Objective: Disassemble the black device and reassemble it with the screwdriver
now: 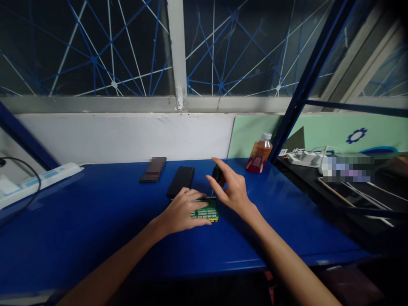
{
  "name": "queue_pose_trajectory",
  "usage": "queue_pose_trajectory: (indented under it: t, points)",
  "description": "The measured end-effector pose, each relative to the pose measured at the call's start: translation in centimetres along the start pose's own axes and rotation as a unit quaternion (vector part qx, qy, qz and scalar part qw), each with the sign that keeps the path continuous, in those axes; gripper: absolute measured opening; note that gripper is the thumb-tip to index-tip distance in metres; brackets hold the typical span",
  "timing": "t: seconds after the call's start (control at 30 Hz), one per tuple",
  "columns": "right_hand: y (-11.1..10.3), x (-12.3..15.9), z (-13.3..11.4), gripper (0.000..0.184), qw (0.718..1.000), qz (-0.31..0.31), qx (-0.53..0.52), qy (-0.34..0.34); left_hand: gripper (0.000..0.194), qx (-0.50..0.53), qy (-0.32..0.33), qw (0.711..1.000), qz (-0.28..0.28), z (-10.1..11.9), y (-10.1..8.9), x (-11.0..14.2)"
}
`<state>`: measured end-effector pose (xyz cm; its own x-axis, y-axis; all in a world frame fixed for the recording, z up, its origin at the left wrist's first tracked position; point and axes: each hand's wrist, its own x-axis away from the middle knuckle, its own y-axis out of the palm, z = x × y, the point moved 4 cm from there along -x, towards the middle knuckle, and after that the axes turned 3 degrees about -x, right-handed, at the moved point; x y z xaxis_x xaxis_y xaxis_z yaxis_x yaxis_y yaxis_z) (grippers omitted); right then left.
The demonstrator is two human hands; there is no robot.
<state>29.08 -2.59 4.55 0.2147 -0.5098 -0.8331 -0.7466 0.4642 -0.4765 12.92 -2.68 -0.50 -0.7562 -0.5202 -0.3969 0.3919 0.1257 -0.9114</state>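
Note:
My left hand [183, 211] holds a green circuit board [212, 211] against the blue table, its fingers lying over the top and its thumb along the near edge. Rows of pale rectangular parts and a yellow strip show on the board. My right hand [234, 189] is closed on a screwdriver [217, 173] with a dark handle, the index finger and thumb raised apart in front of it. The thin shaft points down at the board's far right part. Whether the tip touches a screw is too small to tell.
Just behind the board lies a black rectangular case [181, 180], with a blurred dark object [153, 170] to its left. A drink bottle [259, 154] stands at the back right. A white power strip [41, 182] runs along the left. Blue posts [291, 114] frame the table [105, 212].

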Motion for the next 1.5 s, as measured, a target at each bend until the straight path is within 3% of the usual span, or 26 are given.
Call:
queue_pose_trajectory:
  t: [0.3,0.43,1.5]
  points:
    - [-0.02,-0.14,0.37,0.05,1.0,-0.004,0.006,0.023,0.043,-0.004,-0.006,1.0,0.005,0.48,0.08,-0.2]
    - [0.11,-0.25,0.43,0.05,0.999,-0.02,-0.013,0.032,0.033,0.0,-0.012,1.0,-0.007,0.6,0.07,-0.3]
    - [-0.26,-0.11,0.66,0.048,0.999,0.014,0.001,0.041,0.032,0.008,-0.018,1.0,-0.01,0.34,0.28,-0.02]
